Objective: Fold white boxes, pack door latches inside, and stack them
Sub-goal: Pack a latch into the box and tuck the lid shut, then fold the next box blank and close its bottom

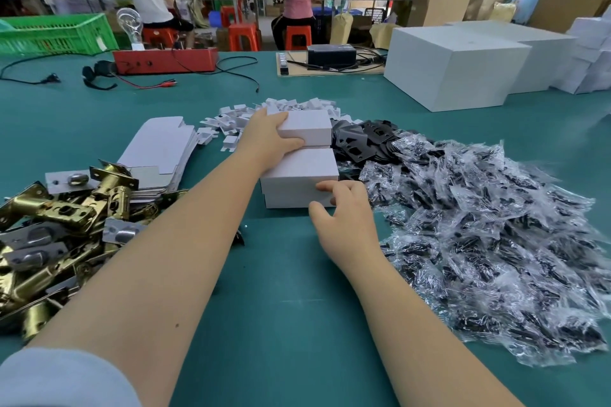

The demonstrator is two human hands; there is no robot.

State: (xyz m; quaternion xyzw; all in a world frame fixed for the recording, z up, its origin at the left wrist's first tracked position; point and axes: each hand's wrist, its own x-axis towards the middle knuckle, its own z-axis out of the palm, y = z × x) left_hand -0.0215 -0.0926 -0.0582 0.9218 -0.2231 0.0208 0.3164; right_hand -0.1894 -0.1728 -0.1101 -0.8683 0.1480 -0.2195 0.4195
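Boxes first: two closed white boxes sit mid-table on the green mat, far box and near box, near one looks like it rests on another, so maybe a stack of two there, seam visible but hard to be sure. Left hand reaches across and grips the far box, thumb curled along its front face, fingers over the top, likely to drag or lift it onto the near pile. Right hand steadies the near box, fingers curled onto its front right corner, thumb loose below, probably squaring it so the stack stays straight. Supplies ring the worker within reach: flat box blanks in one pile at left, brass door latches heaped at near left, too many to count, small white inserts scattered behind, black strike plates beside the boxes, bagged screw packs in a big heap at right, uncountable. Two large white cartons stand at far right. Three people sit at a bench behind.
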